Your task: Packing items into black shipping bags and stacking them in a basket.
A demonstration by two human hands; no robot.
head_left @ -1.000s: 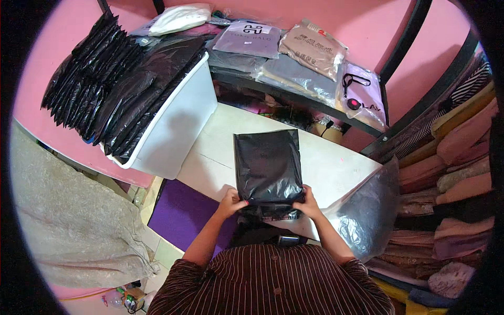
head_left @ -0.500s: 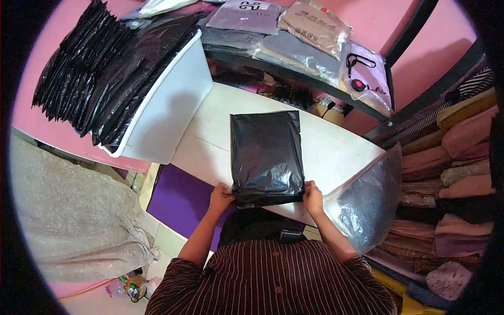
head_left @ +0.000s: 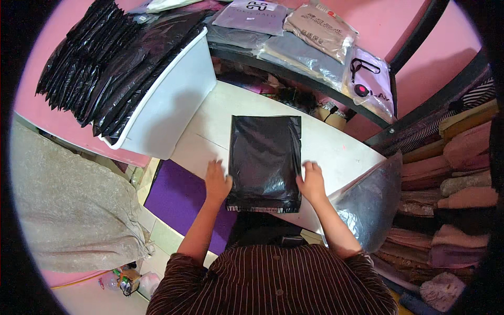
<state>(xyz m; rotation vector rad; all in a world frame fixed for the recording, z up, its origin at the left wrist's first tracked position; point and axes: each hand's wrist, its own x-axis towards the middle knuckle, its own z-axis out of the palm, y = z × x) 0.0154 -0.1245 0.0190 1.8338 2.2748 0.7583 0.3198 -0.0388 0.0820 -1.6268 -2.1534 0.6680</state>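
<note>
A black plastic mailer bag point(head_left: 266, 160) lies flat on the white table point(head_left: 202, 152), its near end reaching the table's front edge. By its left side is my left hand point(head_left: 217, 181), fingers stretched forward and apart, holding nothing. At the opposite side my right hand point(head_left: 311, 181) is also open, its thumb close to the bag's edge. Whether either hand touches the bag is hard to tell. What the bag contains is hidden.
A white bin point(head_left: 168, 100) packed with black bags point(head_left: 105, 68) stands at the far left. Clear-wrapped garments point(head_left: 320, 31) lie on a dark shelf at the back. A bulging clear plastic bag point(head_left: 365, 205) and stacked folded fabrics point(head_left: 464, 173) are on the right. Below lies a purple mat point(head_left: 176, 199).
Both hands have let go of the bag's near corners and moved forward along its sides, fingers opening. The bag now rests flat, with its near edge showing.
</note>
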